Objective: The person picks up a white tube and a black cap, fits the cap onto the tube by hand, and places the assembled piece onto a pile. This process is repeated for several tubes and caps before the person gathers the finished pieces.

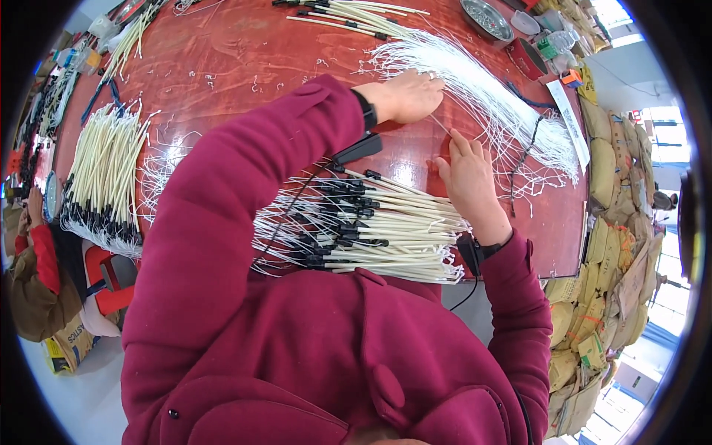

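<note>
Our left hand [406,96] reaches across red table [245,52], fingers curled down onto fan of thin white strings [482,89]; we cannot tell whether it grips any. Our right hand [467,182] lies just beside, index finger extended, pinching one thin strand [440,126] that runs up toward left hand. Pile of cream tubes with black ends [371,222] lies near table edge, right under our arms. Second cream bundle [104,170] far left. Metal dish [486,18] at top. Stacked sacks [608,222] right.
</note>
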The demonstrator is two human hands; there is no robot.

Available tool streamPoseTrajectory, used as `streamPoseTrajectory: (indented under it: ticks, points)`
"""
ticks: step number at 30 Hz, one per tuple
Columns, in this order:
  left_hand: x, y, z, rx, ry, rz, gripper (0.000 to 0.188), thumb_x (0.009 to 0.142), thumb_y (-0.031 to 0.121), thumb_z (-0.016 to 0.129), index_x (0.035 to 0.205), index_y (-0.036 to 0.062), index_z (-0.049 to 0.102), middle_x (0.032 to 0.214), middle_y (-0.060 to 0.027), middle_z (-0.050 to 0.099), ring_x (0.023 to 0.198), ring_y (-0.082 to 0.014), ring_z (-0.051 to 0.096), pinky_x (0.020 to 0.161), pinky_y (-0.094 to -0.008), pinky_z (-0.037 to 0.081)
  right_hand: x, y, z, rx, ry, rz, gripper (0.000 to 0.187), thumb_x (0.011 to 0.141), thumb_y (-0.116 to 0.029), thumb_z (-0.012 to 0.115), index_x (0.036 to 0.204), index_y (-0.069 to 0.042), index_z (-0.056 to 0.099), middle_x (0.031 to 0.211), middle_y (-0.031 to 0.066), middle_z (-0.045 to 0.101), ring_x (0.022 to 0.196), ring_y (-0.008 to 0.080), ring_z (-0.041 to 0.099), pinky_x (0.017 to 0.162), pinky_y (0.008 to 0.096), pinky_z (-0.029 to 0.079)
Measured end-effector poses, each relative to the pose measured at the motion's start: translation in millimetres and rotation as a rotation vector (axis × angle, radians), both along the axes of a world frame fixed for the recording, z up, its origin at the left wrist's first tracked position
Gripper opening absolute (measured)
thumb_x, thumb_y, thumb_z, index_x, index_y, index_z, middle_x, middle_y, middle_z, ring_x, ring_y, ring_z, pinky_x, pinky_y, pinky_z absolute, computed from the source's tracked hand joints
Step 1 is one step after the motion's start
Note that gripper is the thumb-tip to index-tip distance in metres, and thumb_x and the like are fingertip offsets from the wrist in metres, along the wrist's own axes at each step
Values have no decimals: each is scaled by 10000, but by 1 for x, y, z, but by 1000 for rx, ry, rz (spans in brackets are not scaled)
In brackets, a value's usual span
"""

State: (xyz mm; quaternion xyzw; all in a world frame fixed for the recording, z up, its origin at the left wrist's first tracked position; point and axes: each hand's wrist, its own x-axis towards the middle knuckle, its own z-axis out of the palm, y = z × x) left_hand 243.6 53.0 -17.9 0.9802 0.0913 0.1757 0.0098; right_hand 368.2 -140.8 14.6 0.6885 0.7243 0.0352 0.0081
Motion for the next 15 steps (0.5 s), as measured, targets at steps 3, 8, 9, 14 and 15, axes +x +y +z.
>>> streamPoseTrajectory:
  ticks: [3,8,9,14,15]
  points:
    - [-9,-17,0,-5,-45,-96,155,906,125,481,929,15,589,992,-147,610,908,-321,610,788,-442,484,4,-12,-2,66,-19,-15,467,923,-305,630,1224,51,597,1365,185,543,1144,350,528,974,447,420]
    - [-59,-26,16,-306,88,156,108,912,139,547,970,47,545,957,-170,617,950,-343,609,768,-466,462,-1,5,-21,58,213,10,421,910,-339,632,1109,32,646,1182,150,606,1097,334,532,947,461,419]
    - [-66,-33,19,-223,20,111,114,896,133,577,972,52,551,981,-157,605,966,-337,596,781,-460,455,-2,-2,-21,128,150,73,426,917,-348,618,1118,26,648,1190,140,609,1092,330,532,945,462,419]
    - [-64,-21,1,-178,125,66,135,863,112,634,964,65,558,1027,-119,565,991,-323,557,803,-446,440,-10,-16,-5,104,69,58,408,939,-337,586,1160,0,652,1292,131,587,1106,307,531,955,445,414]
    - [-61,-21,-1,-174,123,62,135,863,112,634,964,65,558,1027,-119,565,991,-323,557,803,-446,440,-7,-18,-4,96,94,54,407,944,-333,581,1167,0,652,1296,126,586,1108,305,529,957,442,412]
